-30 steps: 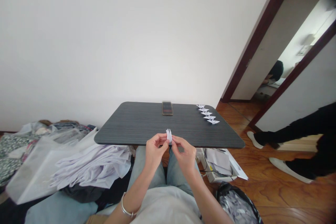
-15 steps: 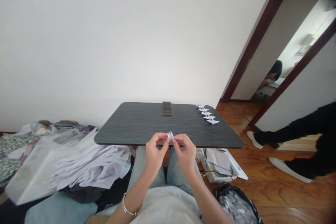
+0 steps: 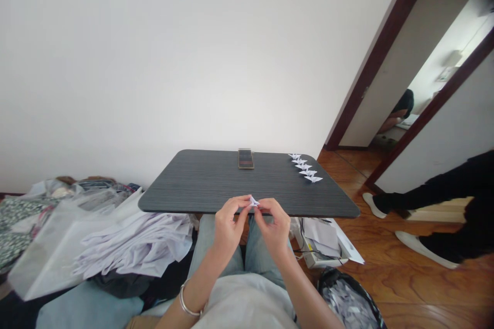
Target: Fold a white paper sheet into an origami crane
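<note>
A dark desk (image 3: pixel 181 190) stands against a white wall, with a row of small white origami cranes (image 3: pixel 304 167) along its right side. Just above its near edge, the left hand (image 3: pixel 228 226) and right hand (image 3: pixel 274 229) meet, their fingers (image 3: pixel 240 205) pinching a small folded white paper (image 3: pixel 253 201) from both sides. The paper now looks tighter and smaller than a moment ago.
</note>
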Tool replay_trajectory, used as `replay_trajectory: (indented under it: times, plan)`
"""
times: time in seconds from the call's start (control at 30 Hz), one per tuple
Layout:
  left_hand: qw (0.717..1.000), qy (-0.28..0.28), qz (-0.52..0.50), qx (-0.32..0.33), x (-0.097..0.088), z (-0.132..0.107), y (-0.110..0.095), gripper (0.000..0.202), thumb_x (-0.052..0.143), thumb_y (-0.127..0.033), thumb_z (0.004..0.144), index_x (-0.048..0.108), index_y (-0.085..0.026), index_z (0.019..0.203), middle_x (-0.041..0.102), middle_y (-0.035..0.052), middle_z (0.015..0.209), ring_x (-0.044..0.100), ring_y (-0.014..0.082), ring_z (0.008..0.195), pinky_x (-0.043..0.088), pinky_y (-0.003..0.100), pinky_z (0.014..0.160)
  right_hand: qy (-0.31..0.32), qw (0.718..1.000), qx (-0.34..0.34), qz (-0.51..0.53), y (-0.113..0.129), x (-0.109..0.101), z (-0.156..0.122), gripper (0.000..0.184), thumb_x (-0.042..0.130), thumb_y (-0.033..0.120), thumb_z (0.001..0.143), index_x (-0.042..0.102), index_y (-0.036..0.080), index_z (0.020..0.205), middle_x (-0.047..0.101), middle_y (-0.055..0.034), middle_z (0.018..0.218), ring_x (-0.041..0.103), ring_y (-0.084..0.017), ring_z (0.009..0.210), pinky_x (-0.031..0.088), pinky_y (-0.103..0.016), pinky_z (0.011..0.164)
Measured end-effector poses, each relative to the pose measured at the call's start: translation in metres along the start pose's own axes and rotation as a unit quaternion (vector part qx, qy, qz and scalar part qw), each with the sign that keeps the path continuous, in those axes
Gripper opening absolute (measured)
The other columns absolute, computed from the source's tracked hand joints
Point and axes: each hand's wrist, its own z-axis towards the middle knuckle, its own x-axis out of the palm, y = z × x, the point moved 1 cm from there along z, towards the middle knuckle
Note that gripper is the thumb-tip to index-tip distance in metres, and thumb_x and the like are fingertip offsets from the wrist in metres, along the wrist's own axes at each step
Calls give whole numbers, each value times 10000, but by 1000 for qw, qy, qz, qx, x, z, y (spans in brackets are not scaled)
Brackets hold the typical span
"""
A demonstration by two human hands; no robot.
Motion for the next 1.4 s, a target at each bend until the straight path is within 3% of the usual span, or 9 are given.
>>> replay_trajectory:
  times: [0.23, 0.37, 0.53, 0.97, 1.1, 1.3, 1.4]
  plan:
    - [999, 22, -23, -30, -3, 0, 5, 116, 550, -174, 821, 656, -187, 866, 718, 52, 897, 670, 171, 824, 530, 288, 767, 18, 999, -11, 26, 2, -1, 0, 121, 533, 102, 817, 596, 200, 781, 625, -23, 738, 587, -151, 665, 481, -257, 568]
    - [994, 44, -86, -60, -5, 3, 4, 262, 599, -196, 795, 619, -192, 1057, 705, 55, 917, 665, 167, 815, 532, 291, 761, 17, 999, -19, 32, 2, -2, -1, 118, 531, 102, 820, 591, 202, 799, 620, -27, 743, 583, -154, 667, 477, -264, 567]
    - [988, 86, -121, -36, -10, 7, 1, 161, 620, -192, 781, 675, -170, 931, 675, 64, 891, 629, 161, 795, 515, 270, 729, 15, 998, -47, 39, 4, -4, 0, 157, 510, 74, 822, 586, 211, 829, 622, -31, 755, 587, -158, 680, 474, -270, 572]
    - [989, 103, -101, -24, -17, 11, 3, 57, 602, -138, 775, 617, -173, 818, 713, 58, 902, 657, 176, 849, 497, 293, 791, 12, 996, -55, 69, 3, -4, -1, 203, 513, 43, 809, 609, 217, 848, 622, -30, 768, 592, -168, 709, 471, -283, 601]
    - [990, 115, -87, -7, -19, 11, 2, 63, 579, -149, 796, 621, -174, 836, 721, 63, 901, 666, 178, 834, 506, 295, 768, 8, 996, -50, 74, 2, -4, -1, 192, 529, 51, 809, 618, 221, 825, 612, -33, 799, 588, -174, 752, 473, -296, 644]
    - [988, 135, -52, 59, -20, 13, 1, 154, 559, -196, 828, 680, -178, 922, 719, 75, 897, 654, 175, 803, 499, 293, 730, 16, 995, -21, 93, 0, -3, 1, 160, 521, 83, 817, 608, 213, 783, 581, -16, 732, 551, -162, 678, 436, -272, 574]
    - [988, 137, -53, 57, -20, 14, 0, 160, 547, -221, 839, 683, -169, 905, 714, 78, 859, 644, 175, 775, 490, 287, 706, 20, 993, 9, 113, -1, -2, 0, 132, 526, 111, 814, 590, 204, 747, 561, -8, 703, 532, -155, 655, 421, -262, 556]
